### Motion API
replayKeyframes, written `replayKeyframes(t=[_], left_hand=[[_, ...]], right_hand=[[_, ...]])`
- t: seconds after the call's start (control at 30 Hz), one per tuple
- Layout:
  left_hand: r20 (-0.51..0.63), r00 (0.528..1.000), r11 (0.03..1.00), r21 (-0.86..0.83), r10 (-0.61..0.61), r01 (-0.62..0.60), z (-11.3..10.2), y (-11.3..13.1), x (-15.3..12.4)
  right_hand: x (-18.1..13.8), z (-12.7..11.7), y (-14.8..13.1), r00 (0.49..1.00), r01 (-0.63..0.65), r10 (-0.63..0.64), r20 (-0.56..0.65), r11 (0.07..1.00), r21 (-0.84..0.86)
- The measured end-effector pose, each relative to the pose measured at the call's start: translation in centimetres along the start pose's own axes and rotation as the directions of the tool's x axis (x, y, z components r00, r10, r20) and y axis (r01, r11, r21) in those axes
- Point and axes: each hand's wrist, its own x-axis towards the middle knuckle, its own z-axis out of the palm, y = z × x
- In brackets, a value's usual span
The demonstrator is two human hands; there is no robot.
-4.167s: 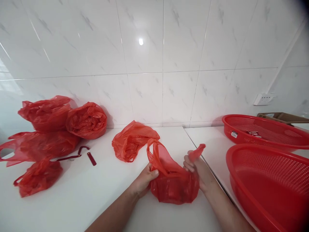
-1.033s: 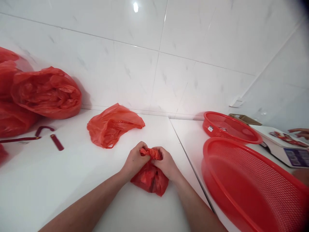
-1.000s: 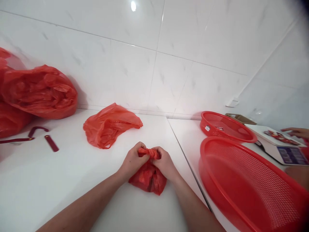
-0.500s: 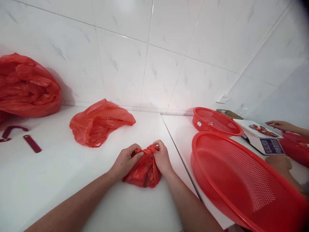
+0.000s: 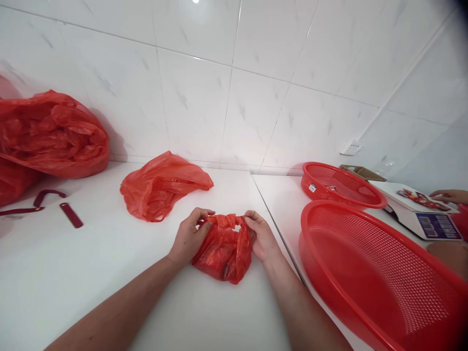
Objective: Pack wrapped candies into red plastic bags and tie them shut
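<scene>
A small red plastic bag (image 5: 221, 253) rests on the white table (image 5: 109, 273) in front of me, its top twisted into a band. Something dark shows through the thin film near its bottom, but I cannot make out what. My left hand (image 5: 190, 235) pinches the left end of the twisted band between thumb and fingers. At the other end, my right hand (image 5: 261, 235) grips the band the same way. A gap shows under the band near the right hand. Behind, a loose, crumpled red plastic bag (image 5: 161, 187) lies on the table.
A big red bundle of plastic bags (image 5: 58, 136) sits at the left, with dark red straps (image 5: 71, 215) before it. On the right stand a large red basket (image 5: 351, 263), a smaller basket (image 5: 340, 183) and a scale (image 5: 420, 209) bearing red packets. Another person's hand (image 5: 448, 196) is beside it.
My hands have moved apart, stretching the twisted top of the bag wider and opening a gap beneath it. The view has shifted slightly left. The other person's hand remains near the scale.
</scene>
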Motion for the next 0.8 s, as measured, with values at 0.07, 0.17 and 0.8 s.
replayKeyframes(t=[0.07, 0.17, 0.8], left_hand=[[-0.053, 0.997, 0.998, -0.015, 0.06, -0.061, -0.4, -0.4, 0.3], [-0.19, 0.981, 0.995, -0.078, 0.045, -0.06, -1.2, -1.4, 1.2], [-0.213, 0.93, 0.943, -0.219, -0.298, 0.252, -1.8, -2.9, 1.7]], right_hand=[[0.5, -0.8, -0.1, 0.989, 0.075, -0.101, -0.11, 0.973, -0.218], [1.4, -2.5, -0.3, 0.933, 0.105, -0.238, -0.27, 0.897, -0.43], [3.0, -4.7, 0.5, 0.886, 0.04, -0.336, -0.319, 0.741, -0.67]])
